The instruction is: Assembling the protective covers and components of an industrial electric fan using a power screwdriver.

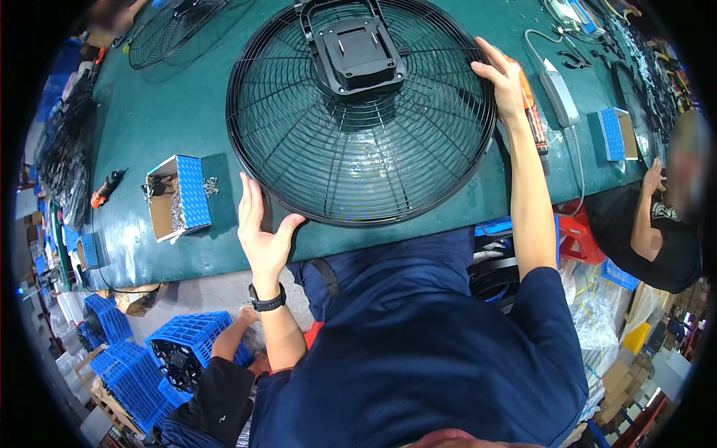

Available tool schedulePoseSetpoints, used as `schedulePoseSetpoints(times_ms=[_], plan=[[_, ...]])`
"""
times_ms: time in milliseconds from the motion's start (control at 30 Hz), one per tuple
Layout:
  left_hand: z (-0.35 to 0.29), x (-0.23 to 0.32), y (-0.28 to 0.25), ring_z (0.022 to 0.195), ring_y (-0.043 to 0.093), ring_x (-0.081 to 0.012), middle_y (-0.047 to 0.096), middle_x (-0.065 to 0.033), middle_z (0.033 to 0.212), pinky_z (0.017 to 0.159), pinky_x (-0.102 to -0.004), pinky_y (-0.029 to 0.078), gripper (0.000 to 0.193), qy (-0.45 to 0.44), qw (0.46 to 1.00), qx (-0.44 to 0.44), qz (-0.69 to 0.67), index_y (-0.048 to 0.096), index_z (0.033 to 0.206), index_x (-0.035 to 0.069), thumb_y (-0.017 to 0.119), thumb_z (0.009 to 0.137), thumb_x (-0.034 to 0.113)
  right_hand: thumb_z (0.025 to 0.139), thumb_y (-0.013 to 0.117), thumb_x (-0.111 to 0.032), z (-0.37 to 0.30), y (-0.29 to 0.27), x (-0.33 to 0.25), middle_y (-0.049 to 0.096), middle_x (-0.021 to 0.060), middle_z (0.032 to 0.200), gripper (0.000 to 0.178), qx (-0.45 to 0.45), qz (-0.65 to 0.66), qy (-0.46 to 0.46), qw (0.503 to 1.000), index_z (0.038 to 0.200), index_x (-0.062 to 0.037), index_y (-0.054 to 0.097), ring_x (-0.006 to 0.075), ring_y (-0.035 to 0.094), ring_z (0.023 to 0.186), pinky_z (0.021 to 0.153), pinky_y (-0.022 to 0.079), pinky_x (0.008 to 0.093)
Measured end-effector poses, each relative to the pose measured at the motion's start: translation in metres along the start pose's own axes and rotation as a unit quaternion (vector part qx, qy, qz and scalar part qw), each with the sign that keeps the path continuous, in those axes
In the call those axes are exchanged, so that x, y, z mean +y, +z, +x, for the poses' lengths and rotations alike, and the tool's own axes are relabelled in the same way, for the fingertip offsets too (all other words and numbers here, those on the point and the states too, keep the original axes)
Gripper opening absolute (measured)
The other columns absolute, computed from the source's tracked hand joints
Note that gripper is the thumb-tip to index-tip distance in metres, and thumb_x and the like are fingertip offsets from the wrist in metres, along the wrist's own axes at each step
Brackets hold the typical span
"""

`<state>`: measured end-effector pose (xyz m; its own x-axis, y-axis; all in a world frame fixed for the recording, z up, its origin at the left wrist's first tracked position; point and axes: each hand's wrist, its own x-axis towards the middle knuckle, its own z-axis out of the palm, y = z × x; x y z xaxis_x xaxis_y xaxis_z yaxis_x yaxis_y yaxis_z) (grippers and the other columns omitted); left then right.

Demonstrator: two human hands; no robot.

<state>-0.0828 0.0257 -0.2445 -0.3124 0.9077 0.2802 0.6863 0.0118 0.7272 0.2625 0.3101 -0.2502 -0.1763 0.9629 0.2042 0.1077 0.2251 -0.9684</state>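
A large round black wire fan guard [366,160] lies on the green tabletop in front of me, with a square black plastic motor housing [358,56] and a bracket at its centre. My left hand [263,235] rests at the near left part of the rim, fingers stretched along it and thumb spread apart. At the right side my right hand [504,82] grips the rim, its thumb over the wires and its other fingers partly hidden. Just beyond that hand lies an orange and black power tool [532,112], partly covered by it.
A blue-patterned carton of screws [193,194] stands left, some screws spilled beside it. Another power tool [107,190] lies farther left. A white power strip [560,97] and cable lie right, near a second carton [612,134]. Co-workers sit right and lower left, by blue crates [198,328].
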Motion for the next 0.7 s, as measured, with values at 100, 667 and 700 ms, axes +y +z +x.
schedulePoseSetpoints(times_ms=[100,667,700], plan=[[-0.0001,-0.0008,0.0006,0.132,0.039,-0.0305,0.033,-0.0209,0.146,0.107,-0.0382,0.031,0.09,0.008,1.0,0.0,-0.001,0.04,0.138,0.0,0.082,0.059,0.013,0.076,0.061,-0.016,0.001,0.0024,-0.0003,0.057,0.0147,0.124,0.057,0.022,-0.05,-0.015,0.998,0.129,0.0034,0.052,0.0205,0.051,0.115,0.1,0.035,0.0281],[-0.0017,0.0019,0.0038,0.136,0.033,-0.0294,0.033,-0.0187,0.147,0.11,-0.0379,0.026,0.085,-0.029,0.999,-0.004,-0.037,0.038,0.138,-0.001,0.079,0.066,0.013,0.072,0.068,-0.021,0.0003,-0.0014,0.0018,0.055,0.0195,0.128,0.065,0.025,-0.032,-0.012,0.999,0.128,0.0062,0.05,0.0235,0.048,0.122,0.104,0.033,0.0315],[-0.0016,0.0012,0.0039,0.136,0.032,-0.029,0.033,-0.0188,0.147,0.111,-0.0379,0.025,0.085,-0.028,0.999,-0.005,-0.044,0.037,0.139,-0.001,0.08,0.067,0.015,0.072,0.068,-0.021,-0.0002,-0.0013,0.0018,0.055,0.0199,0.128,0.065,0.019,-0.03,-0.019,0.999,0.128,0.0062,0.049,0.0237,0.048,0.123,0.104,0.033,0.0317]])
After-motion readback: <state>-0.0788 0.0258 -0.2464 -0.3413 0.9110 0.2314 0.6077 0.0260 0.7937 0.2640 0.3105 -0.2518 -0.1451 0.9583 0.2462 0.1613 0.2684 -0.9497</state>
